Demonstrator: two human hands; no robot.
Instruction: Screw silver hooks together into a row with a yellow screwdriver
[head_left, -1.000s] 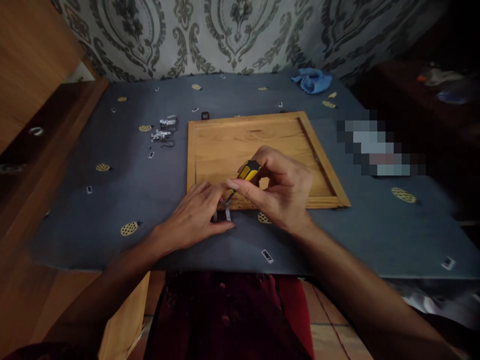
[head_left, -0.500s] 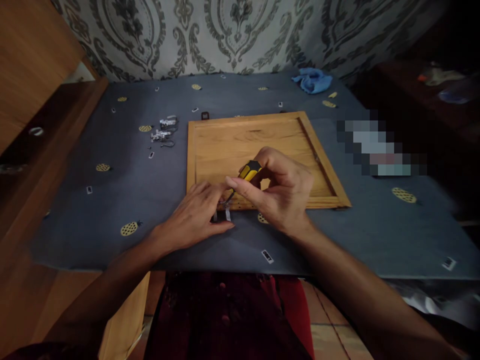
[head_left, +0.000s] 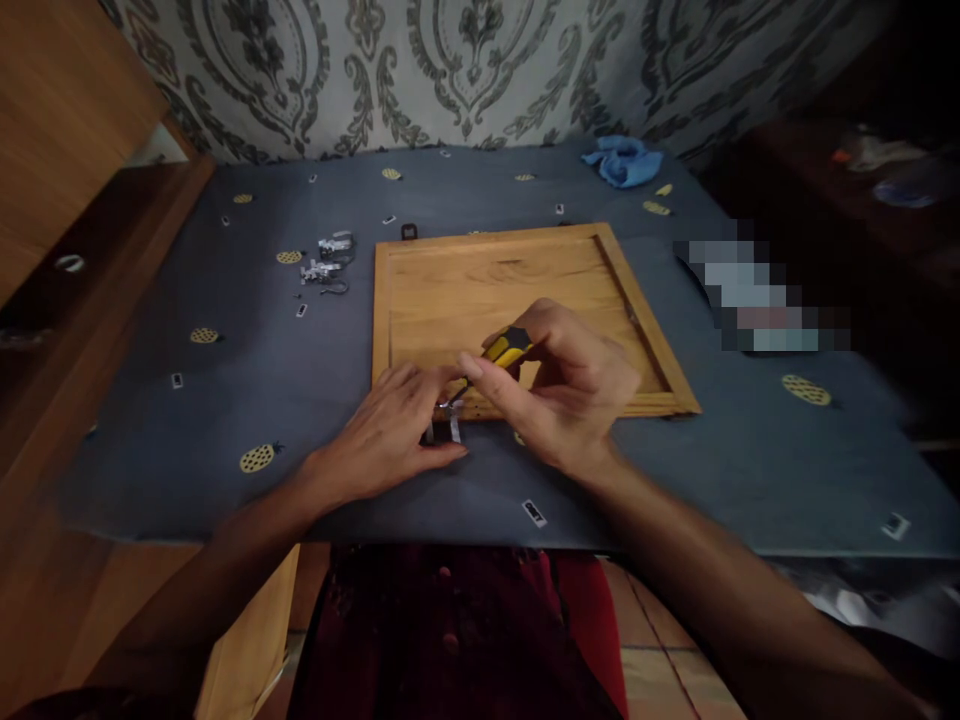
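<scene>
A framed wooden panel (head_left: 487, 285) lies flat on a dark blue patterned cloth (head_left: 300, 400). My right hand (head_left: 562, 395) is closed round a yellow-and-black screwdriver (head_left: 504, 349), whose tip points down at the panel's near edge. My left hand (head_left: 390, 430) rests on the cloth with its fingers pinched on a small metal fitting (head_left: 450, 425) at that edge, right beside the screwdriver tip. The fitting is mostly hidden by the fingers.
Several loose metal hinge parts (head_left: 328, 260) lie on the cloth left of the panel. A crumpled blue rag (head_left: 624, 160) sits at the far right. A wooden cabinet side (head_left: 60, 130) stands to the left, patterned wallpaper behind.
My right hand has turned slightly, and the screwdriver handle has shifted a little to the right. My left hand has stayed in place.
</scene>
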